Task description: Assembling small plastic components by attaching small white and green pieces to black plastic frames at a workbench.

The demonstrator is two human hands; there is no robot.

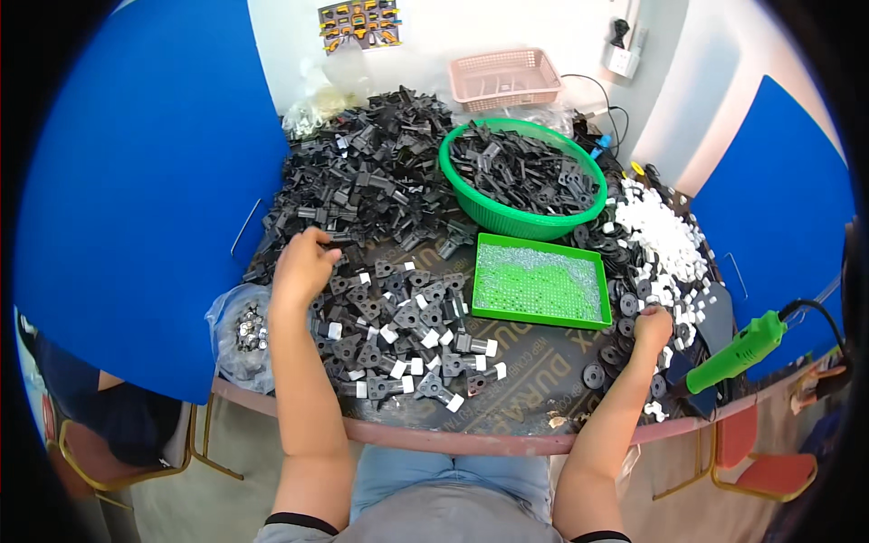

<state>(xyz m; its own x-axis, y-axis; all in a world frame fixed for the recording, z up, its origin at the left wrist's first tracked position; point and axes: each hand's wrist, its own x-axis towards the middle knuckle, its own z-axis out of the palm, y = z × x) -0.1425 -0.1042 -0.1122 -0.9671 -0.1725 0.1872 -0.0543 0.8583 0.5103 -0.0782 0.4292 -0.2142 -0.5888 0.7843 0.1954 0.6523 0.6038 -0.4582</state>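
My left hand [306, 264] is at the near edge of a big heap of black plastic parts [358, 167]. Its thumb and fingers are bent but apart, and I see nothing held between them. My right hand [654, 328] is closed, fingers curled in, among black round discs [595, 375] and small white plastic pieces [661, 231]; whatever it pinches is hidden. Between my arms lie several black triangular-headed parts [409, 315] with white end pieces, spread over the dark tabletop [534, 362].
A shallow green tray [543, 319] holds tiny shiny pieces. Behind it, a round green basket [516, 220] is full of black parts. A green electric screwdriver [738, 353] stands at the right, a bag of metal pieces [243, 330] at the left. A pink basket [504, 81] sits behind.
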